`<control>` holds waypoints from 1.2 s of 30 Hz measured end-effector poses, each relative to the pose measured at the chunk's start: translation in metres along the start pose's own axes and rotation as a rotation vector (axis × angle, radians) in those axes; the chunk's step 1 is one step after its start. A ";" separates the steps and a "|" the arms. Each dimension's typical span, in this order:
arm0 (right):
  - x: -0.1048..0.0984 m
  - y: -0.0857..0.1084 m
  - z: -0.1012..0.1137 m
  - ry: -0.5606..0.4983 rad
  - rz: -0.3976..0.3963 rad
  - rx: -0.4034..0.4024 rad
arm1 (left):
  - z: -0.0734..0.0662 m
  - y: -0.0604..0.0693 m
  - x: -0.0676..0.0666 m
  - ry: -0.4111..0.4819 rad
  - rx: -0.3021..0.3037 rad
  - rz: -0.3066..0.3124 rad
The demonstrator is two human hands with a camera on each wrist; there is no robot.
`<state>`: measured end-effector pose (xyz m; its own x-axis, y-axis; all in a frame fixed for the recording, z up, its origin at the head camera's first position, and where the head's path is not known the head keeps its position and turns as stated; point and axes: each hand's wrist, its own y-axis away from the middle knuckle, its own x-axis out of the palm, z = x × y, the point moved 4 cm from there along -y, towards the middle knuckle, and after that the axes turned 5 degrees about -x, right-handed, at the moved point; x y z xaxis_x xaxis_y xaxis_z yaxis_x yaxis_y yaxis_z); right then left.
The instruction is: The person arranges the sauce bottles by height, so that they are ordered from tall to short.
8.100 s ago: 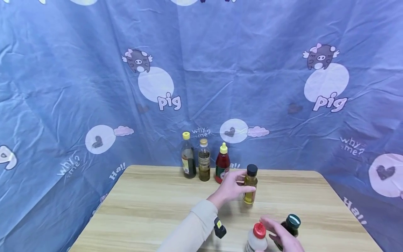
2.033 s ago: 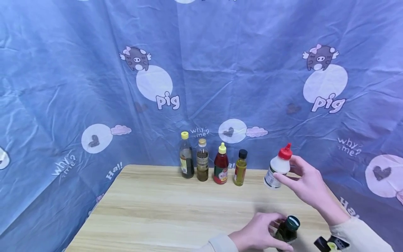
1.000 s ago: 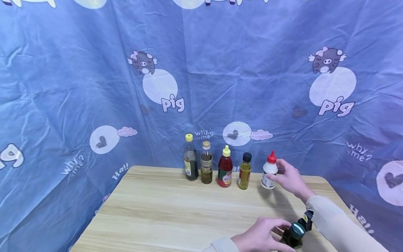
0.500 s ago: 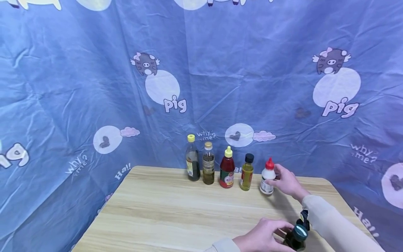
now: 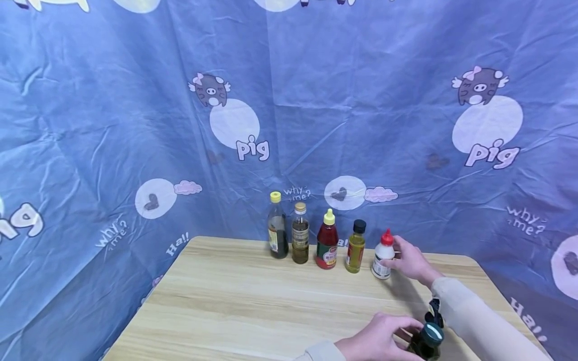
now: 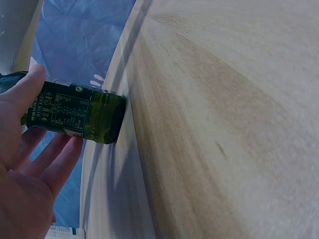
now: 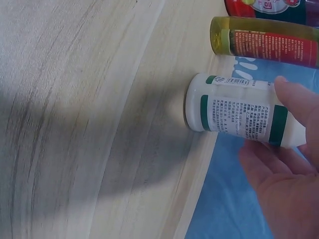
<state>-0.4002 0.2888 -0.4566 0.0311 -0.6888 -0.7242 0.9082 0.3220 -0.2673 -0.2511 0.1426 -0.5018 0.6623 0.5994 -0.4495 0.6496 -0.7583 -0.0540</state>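
My right hand (image 5: pixel 412 260) grips a white squeeze bottle (image 5: pixel 383 264) with a red nozzle cap, upright at the right end of a row of bottles. In the right wrist view, thumb and fingers lie on either side of this white bottle (image 7: pixel 239 109), and its base is at the tabletop. Nearer to me, my left hand (image 5: pixel 379 338) holds a dark green bottle (image 5: pixel 424 345) with a green cap. The left wrist view shows the thumb and fingers around this green bottle (image 6: pixel 75 110), with its base at the wood.
Along the table's (image 5: pixel 244 301) back stand a yellow-capped dark bottle (image 5: pixel 277 233), a tan-capped bottle (image 5: pixel 300 238), a red sauce bottle (image 5: pixel 327 245) and a black-capped oil bottle (image 5: pixel 355 250). A blue patterned curtain (image 5: pixel 298 90) hangs behind.
The left hand has released the oil bottle into the row and taken hold of the green bottle. The right hand has carried the white bottle from the front to the row's right end.
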 end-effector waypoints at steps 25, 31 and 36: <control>-0.001 0.003 0.002 0.079 -0.014 0.056 | 0.001 0.000 0.001 0.029 -0.049 0.006; -0.001 0.011 0.000 0.025 0.036 0.084 | 0.000 0.001 0.003 0.049 -0.063 0.010; -0.011 0.019 0.007 -0.044 0.058 0.079 | -0.001 0.002 0.002 -0.018 0.034 -0.046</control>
<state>-0.3805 0.2982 -0.4494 0.1016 -0.6990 -0.7079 0.9343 0.3115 -0.1735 -0.2480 0.1433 -0.5017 0.6251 0.6289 -0.4623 0.6659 -0.7387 -0.1045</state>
